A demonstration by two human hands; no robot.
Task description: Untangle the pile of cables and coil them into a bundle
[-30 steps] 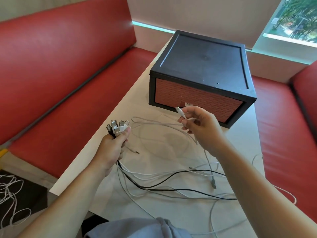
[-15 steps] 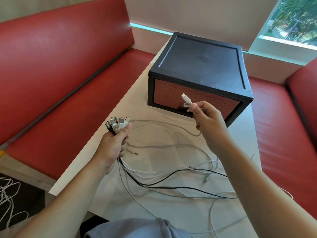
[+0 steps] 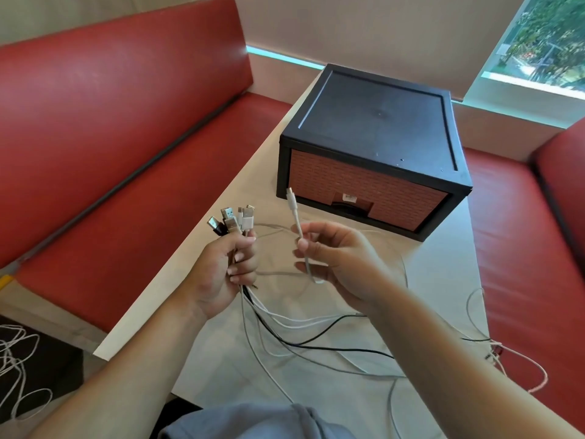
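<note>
Left hand (image 3: 218,274): clenched round a bunch of cable ends (image 3: 235,220) — plugs pointing up.
Right hand (image 3: 335,264): pinches one white cable (image 3: 294,213) just below its plug, beside the bunch.
Cables (image 3: 316,345): trail loose across the worktop (image 3: 440,280), seemingly crossed — partly hidden from view.
Drawer box (image 3: 376,144): behind the hands.

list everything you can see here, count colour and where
plug ends: about five, black, silver, white; bunched in left hand
white cable: one; pinched upright in right hand
loose cables: several, white, grey, black; trailing across table
drawer box: one, black with red-brown front; far end of table
table: one, beige; centre
bench seats: two visible, red; flanking table
floor cables: a white tangle; lower left
left hand: grips plug ends
right hand: fingers pinch white cable
</note>
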